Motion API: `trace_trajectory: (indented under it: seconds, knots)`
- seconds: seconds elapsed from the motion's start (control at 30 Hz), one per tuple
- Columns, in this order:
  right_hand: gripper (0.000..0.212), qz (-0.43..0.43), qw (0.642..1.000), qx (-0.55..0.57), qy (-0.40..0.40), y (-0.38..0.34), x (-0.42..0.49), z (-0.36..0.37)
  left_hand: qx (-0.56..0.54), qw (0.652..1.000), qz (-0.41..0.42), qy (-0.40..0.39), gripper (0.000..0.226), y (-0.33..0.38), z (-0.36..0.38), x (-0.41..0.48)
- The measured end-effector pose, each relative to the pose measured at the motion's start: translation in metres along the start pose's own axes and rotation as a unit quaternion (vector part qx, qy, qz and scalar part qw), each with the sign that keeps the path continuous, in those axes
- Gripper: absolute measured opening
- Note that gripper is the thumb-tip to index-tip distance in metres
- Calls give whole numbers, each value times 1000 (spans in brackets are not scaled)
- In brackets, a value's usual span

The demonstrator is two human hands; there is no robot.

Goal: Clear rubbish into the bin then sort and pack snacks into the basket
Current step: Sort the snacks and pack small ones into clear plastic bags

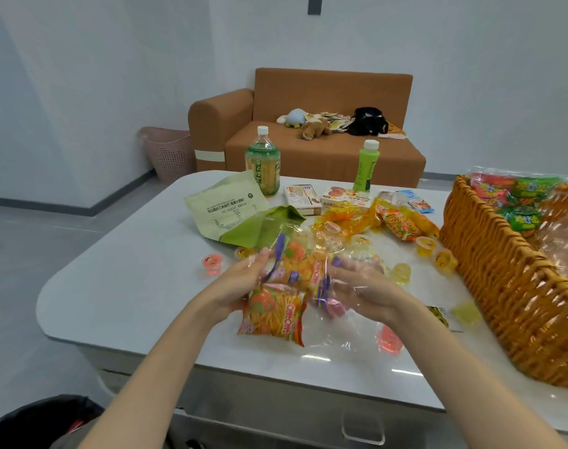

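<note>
Both hands hold a clear plastic multipack bag (295,270) of orange snack packets above the white table (120,286). My left hand (243,280) grips its left side and my right hand (363,283) grips its right side through the film. One orange packet (272,314) hangs out at the bottom. The wicker basket (503,280) stands at the right with green and red snack packs (519,196) inside. A black-lined bin (39,419) shows at the bottom left.
A green empty wrapper (230,209), two bottles (263,160) (365,166), small boxes (303,196), yellow snack bags (396,218) and several jelly cups (444,260) lie on the table. An orange sofa (308,134) and pink hamper (169,153) stand behind.
</note>
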State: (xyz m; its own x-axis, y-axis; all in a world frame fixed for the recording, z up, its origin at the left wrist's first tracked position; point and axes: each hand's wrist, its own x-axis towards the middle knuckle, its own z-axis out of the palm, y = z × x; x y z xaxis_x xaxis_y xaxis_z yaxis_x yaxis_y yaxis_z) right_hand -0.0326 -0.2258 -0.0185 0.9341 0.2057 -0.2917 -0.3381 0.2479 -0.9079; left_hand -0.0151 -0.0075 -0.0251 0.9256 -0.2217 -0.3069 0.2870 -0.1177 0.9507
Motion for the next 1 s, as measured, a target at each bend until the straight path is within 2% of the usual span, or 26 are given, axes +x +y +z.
trace_trajectory:
  seconds: [0.1, 0.3, 0.4, 0.47, 0.53, 0.7, 0.9, 1.0]
  knots:
    - [12, -16, 999, -44, 0, 4, -2, 11, -1, 1000, -11, -26, 41, 1, 6, -2]
    - [10, -169, 975, -116, 88, 4, 6, 11, -47, 998, -13, -27, 38, 6, 11, -2]
    - [6, -183, 973, -84, 111, 6, 7, 15, -46, 998, -7, -33, 40, 9, 12, -3]
    - [20, -168, 972, -60, 153, 9, 12, 13, -57, 998, -8, -37, 40, 11, 12, -2]
    - [24, -167, 966, -68, 183, 10, 16, 10, -66, 997, -12, -37, 40, 12, 12, -2]
    - [17, -165, 971, -153, 82, 6, 11, 8, -90, 996, -7, -22, 37, 12, 16, -2]
    - [7, -144, 959, -240, 39, 11, 14, 9, -100, 995, 19, -18, 39, 6, 16, 1]
    - [17, -129, 962, -241, 1, 9, 12, 11, -71, 997, 41, 7, 38, 1, 13, 5]
